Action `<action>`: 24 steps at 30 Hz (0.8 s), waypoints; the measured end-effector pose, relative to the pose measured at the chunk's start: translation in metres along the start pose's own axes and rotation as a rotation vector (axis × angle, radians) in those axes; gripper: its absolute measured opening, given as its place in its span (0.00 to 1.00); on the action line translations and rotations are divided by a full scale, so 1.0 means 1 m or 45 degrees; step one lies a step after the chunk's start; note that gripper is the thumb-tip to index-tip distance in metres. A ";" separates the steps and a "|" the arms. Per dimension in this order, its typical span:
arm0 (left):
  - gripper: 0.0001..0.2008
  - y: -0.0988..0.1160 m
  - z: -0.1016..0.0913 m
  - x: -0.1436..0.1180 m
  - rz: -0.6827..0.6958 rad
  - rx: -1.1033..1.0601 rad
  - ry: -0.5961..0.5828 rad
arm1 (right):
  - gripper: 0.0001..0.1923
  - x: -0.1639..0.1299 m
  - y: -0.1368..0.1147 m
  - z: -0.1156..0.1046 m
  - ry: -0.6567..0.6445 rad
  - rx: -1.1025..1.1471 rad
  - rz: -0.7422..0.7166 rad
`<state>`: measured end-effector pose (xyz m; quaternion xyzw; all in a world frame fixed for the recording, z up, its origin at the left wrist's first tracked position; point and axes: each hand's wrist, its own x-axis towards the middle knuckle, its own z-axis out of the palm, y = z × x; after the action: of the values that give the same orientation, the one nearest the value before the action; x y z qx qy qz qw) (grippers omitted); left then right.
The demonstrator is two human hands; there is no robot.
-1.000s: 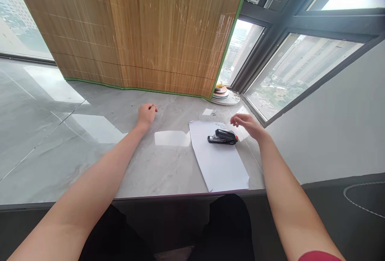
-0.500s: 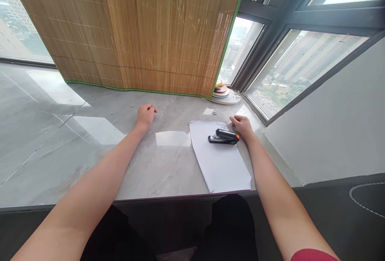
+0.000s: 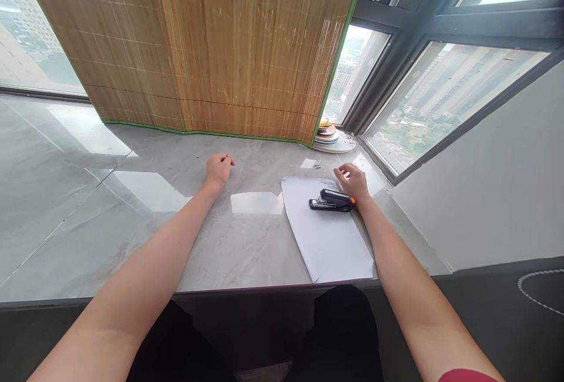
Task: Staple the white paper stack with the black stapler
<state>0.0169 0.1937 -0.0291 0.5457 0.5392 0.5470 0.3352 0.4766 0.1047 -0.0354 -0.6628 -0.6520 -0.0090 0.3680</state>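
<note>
Resting loosely curled, right hand point(image 3: 353, 182) touches the stapler point(image 3: 331, 201).

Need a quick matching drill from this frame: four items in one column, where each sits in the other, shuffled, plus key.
Items
1. stapler
2. left hand
3. right hand
4. plates

Places
A. stacked in the far corner by the window
B. curled on the bare stone counter, away from the paper
C. lying on the white paper
D. at the stapler's orange end, on the paper's far edge

Pairs: 1-C, 2-B, 3-D, 4-A
</note>
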 end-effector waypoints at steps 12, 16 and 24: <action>0.11 0.013 -0.006 -0.005 -0.100 -0.225 0.108 | 0.29 0.011 -0.037 0.039 -0.659 -0.505 -0.087; 0.10 0.010 -0.012 0.004 -0.136 -0.375 0.266 | 0.29 0.006 -0.096 0.065 -0.657 -0.524 -0.081; 0.08 -0.006 -0.084 0.043 -0.343 -0.927 0.541 | 0.27 0.001 -0.242 0.145 -0.715 -0.169 -0.224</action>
<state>-0.0728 0.2176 -0.0101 0.1922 0.4345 0.7527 0.4557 0.1976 0.1488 -0.0256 -0.6029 -0.7813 0.1003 0.1269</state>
